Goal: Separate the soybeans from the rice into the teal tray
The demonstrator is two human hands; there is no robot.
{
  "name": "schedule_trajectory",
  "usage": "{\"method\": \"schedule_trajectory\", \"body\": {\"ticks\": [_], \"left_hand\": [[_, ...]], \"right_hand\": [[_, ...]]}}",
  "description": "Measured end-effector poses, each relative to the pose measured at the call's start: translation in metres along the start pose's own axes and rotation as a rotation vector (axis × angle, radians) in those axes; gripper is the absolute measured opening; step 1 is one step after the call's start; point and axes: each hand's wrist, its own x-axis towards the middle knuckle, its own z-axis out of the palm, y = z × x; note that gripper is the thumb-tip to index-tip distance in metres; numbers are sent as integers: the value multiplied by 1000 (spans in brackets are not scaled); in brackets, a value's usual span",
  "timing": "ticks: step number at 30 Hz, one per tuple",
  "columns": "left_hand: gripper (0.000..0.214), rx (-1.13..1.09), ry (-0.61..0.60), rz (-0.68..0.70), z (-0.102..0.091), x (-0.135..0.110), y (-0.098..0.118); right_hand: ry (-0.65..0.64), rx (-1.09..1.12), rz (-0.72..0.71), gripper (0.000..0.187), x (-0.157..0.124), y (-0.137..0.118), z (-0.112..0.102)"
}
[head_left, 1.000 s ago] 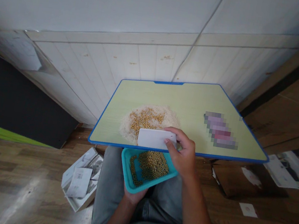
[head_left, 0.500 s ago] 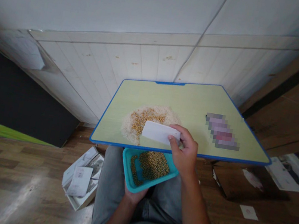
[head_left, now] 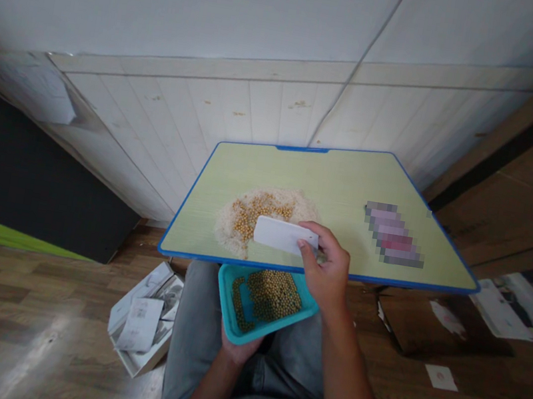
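My right hand (head_left: pixel 328 273) is closed on a white flat scraper (head_left: pixel 284 235), pinching its right end, and holds it over the near side of a heap of rice mixed with yellow beans (head_left: pixel 257 213) on a green table with a blue rim (head_left: pixel 331 176). Under the table's front edge my left hand (head_left: pixel 237 350) grips a teal tray (head_left: pixel 227 318) from below. The tray has many yellow beans (head_left: pixel 274 293) in it. Most of my left hand's fingers are hidden beneath the tray.
A blurred pink and white object (head_left: pixel 394 234) lies on the table's right part. An open white box with papers (head_left: pixel 142 318) sits on the wooden floor at left. Cardboard and printed sheets (head_left: pixel 512 309) lie at right. A white panelled wall stands behind.
The scraper has moved from the table's front edge a little farther onto the heap and now tilts slightly. The tray and my left hand have barely moved.
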Motion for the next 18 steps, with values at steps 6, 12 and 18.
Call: {"method": "schedule_trajectory", "body": {"ticks": [6, 12, 18], "left_hand": [[58, -32, 45, -38, 0, 0, -1], [53, -87, 68, -28, 0, 1, -3], [55, -104, -22, -61, -6, -1, 1]], "right_hand": [[27, 17, -8, 26, -1, -1, 3], [1, 2, -14, 26, -2, -3, 2], [85, -26, -22, 24, -2, -2, 0]]}}
